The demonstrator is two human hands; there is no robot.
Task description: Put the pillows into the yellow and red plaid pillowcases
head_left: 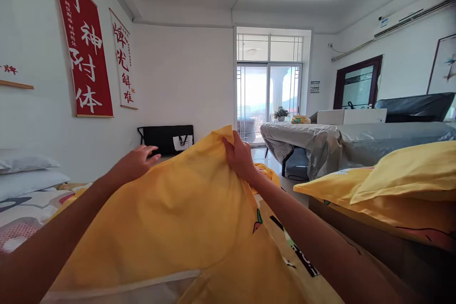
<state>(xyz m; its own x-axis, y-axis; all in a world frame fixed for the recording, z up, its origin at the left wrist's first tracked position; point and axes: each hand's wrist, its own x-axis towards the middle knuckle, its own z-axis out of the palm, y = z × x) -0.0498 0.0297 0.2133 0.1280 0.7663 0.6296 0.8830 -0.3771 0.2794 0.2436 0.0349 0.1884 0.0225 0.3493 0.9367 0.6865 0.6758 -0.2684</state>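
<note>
Yellow cloth [178,204] held up left of plastic-covered table [320,145] and nearer than it. Cloth's raised corner [223,133] pinched between thumb and fingers of right hand [241,154]. Left hand [141,157] held with fingers apart, farther left of table; whether cloth edge is touched cannot be told. Cloth judged light, soft, limp, hardly slippery; best gripped at corners and edges, as middle would probably sag.
</note>
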